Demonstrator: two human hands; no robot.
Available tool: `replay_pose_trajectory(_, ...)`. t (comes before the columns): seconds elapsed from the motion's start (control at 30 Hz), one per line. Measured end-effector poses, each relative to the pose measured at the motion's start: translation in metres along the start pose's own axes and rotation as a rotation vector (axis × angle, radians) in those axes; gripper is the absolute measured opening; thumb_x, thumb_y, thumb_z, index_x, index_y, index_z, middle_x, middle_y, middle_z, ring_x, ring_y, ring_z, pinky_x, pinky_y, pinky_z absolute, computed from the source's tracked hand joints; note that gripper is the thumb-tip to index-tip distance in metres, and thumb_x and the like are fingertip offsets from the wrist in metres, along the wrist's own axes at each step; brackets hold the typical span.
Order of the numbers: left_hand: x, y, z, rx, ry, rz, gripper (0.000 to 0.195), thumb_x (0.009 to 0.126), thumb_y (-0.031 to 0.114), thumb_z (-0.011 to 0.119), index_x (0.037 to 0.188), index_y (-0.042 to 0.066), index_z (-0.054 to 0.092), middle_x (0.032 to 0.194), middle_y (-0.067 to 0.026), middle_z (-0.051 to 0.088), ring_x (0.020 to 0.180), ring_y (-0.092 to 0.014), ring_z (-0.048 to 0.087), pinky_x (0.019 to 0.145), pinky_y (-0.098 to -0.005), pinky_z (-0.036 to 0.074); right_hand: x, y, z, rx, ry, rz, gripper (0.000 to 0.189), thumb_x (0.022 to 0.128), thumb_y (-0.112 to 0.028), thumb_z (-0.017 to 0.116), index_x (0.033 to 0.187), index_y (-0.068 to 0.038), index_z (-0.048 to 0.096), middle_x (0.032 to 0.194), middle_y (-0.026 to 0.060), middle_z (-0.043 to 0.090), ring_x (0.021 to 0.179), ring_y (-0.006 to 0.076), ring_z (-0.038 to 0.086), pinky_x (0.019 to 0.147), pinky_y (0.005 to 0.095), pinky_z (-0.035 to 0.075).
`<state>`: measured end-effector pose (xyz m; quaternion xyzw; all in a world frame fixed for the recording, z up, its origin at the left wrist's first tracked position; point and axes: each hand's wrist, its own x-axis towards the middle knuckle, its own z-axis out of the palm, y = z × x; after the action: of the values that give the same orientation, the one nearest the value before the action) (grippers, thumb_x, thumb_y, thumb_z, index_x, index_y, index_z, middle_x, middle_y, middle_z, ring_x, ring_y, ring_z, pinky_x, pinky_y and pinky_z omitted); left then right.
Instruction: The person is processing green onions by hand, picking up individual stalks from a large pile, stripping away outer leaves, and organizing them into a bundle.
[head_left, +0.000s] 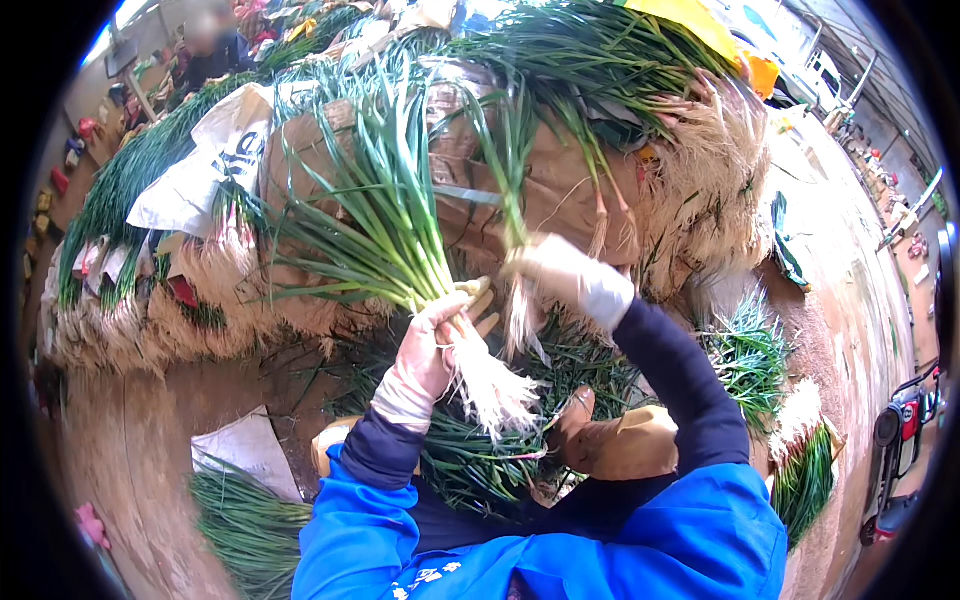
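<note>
My left hand (429, 346), in a thin pale glove, is closed around a thick bunch of green garlic (401, 232). Its long flat leaves fan up and away from me. White stems and stringy roots (491, 386) stick out below the grip. To the right, my gloved right hand (559, 274) is blurred and grips a smaller bunch of green garlic (510, 176) by its lower stems. Pale roots hang beneath that fist. The right hand's fingertips are too blurred to make out. The two bunches are held side by side, apart at the roots.
Ahead stands a long heap of green garlic (592, 56) over brown sacking (480, 169), with a white sack (214, 161) at left. Loose greens (480, 465) lie between my boots (619, 446). More bundles (806, 480) sit at right. Another person (214, 49) is at far left.
</note>
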<state>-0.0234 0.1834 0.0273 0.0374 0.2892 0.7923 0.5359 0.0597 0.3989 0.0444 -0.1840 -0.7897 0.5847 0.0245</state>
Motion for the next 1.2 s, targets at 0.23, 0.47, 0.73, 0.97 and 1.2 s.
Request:
replay_pose_trajectory(0.23,0.003,-0.013,0.002,0.000,-0.059,-0.205,0.027,0.087,0.011,0.052,0.112,0.002,0.056,0.096,-0.0127,0.064,0.074,-0.019,0.064,0.068,-0.0281,0.054,-0.051,-0.010,0.013,0.081,0.131,0.174,0.032,0.094,-0.034,0.049,0.098,-0.004,0.058,0.072,0.0033,0.064,0.048,0.0056,0.048,0.044,0.0195,0.037)
replay_pose_trajectory(0.47,-0.004,-0.022,0.026,0.045,0.029,-0.254,0.019,0.085,0.012,0.056,0.103,0.006,0.060,0.077,-0.0041,0.060,0.063,-0.016,0.059,0.056,-0.0265,0.051,0.001,-0.003,0.031,0.211,0.323,0.215,0.040,0.088,-0.039,0.060,0.104,-0.003,0.052,0.065,0.0023,0.054,0.050,0.0069,0.046,0.043,0.0215,0.038)
replay_pose_trajectory(0.73,-0.002,-0.024,0.010,0.034,-0.155,-0.275,0.024,0.086,0.010,0.054,0.110,0.006,0.053,0.090,-0.0102,0.061,0.084,-0.024,0.064,0.067,-0.0344,0.055,0.032,0.005,0.029,-0.226,0.338,0.167,0.034,0.086,-0.033,0.057,0.090,0.001,0.059,0.067,0.0119,0.062,0.055,0.0176,0.060,0.049,0.0291,0.047)
replay_pose_trajectory(0.97,0.002,-0.031,0.000,-0.023,0.084,-0.165,0.015,0.087,0.012,0.053,0.098,0.002,0.057,0.086,-0.0087,0.064,0.097,-0.026,0.063,0.089,-0.0399,0.050,-0.018,-0.023,0.038,-0.008,-0.058,0.262,0.019,0.091,-0.019,0.046,0.094,-0.002,0.053,0.060,0.0073,0.058,0.041,0.0146,0.052,0.037,0.0279,0.042)
replay_pose_trajectory(1.2,0.003,-0.020,0.006,-0.249,-0.245,-0.183,0.014,0.088,0.017,0.052,0.088,0.003,0.054,0.079,-0.0072,0.057,0.073,-0.024,0.059,0.066,-0.0388,0.052,-0.016,0.056,0.001,0.220,0.528,0.183,0.024,0.092,-0.021,0.043,0.099,-0.001,0.055,0.077,0.0097,0.063,0.054,0.0176,0.058,0.045,0.0293,0.048)
